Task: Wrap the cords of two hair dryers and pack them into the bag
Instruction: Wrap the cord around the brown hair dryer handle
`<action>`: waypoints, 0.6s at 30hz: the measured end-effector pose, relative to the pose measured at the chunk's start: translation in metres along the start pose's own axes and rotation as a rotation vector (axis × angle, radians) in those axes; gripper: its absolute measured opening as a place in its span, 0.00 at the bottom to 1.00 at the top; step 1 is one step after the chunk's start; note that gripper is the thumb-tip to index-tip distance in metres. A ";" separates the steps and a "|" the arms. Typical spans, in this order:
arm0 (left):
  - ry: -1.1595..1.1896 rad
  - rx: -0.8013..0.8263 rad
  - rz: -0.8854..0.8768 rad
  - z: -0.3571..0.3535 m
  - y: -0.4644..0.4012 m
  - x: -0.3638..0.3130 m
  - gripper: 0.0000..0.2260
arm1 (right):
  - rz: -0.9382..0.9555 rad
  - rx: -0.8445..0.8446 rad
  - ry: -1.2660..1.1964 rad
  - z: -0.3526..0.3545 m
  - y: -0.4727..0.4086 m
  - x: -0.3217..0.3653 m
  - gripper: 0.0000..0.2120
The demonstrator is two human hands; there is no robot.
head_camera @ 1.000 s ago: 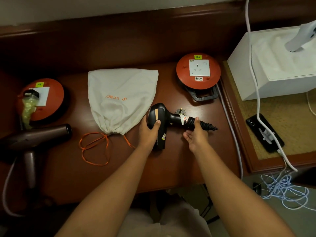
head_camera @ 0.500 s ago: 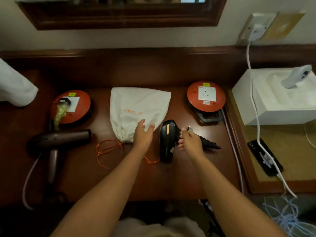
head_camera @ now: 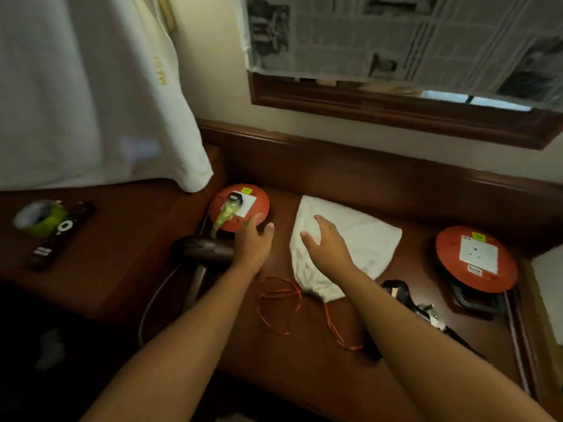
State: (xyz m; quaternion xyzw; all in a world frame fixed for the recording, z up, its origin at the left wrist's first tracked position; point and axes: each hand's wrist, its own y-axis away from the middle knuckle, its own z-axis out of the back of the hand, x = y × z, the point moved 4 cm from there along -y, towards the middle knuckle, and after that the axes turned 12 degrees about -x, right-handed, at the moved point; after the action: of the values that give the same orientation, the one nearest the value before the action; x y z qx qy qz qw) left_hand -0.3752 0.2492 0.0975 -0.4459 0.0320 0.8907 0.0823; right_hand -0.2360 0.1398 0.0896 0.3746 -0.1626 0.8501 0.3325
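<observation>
Both hands have left the black hair dryer [head_camera: 399,292] and swung leftward.
Left hand [head_camera: 253,243], fingers relaxed, hovers by the brown hair dryer [head_camera: 202,249]; right hand [head_camera: 327,243] spreads open over the white drawstring bag [head_camera: 365,239]; bare tabletop [head_camera: 304,360] lies toward the near edge.

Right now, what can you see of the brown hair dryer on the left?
The brown hair dryer lies on its side on the dark wooden desk, its glossy barrel crosswise and its handle pointing toward the viewer. Its pale cord trails loose off the handle end, unwrapped. The left hand, fingers spread, reaches over the barrel's right end; contact is unclear.
</observation>
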 end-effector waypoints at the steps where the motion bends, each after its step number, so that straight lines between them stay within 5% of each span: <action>1: -0.049 -0.025 -0.023 0.010 -0.013 0.007 0.20 | 0.062 0.005 0.057 -0.015 -0.009 0.012 0.30; 10: -0.391 0.018 -0.253 0.028 -0.134 0.085 0.25 | 0.227 0.072 0.407 -0.145 -0.081 0.073 0.34; 18: -0.409 0.173 -0.304 0.000 -0.197 0.134 0.29 | 0.154 0.137 0.431 -0.230 -0.118 0.065 0.33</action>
State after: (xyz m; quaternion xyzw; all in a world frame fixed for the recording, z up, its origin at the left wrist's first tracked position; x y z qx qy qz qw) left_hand -0.4196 0.4587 -0.0064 -0.2477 0.0232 0.9336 0.2577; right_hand -0.3090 0.3750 -0.0119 0.1927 -0.0580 0.9423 0.2675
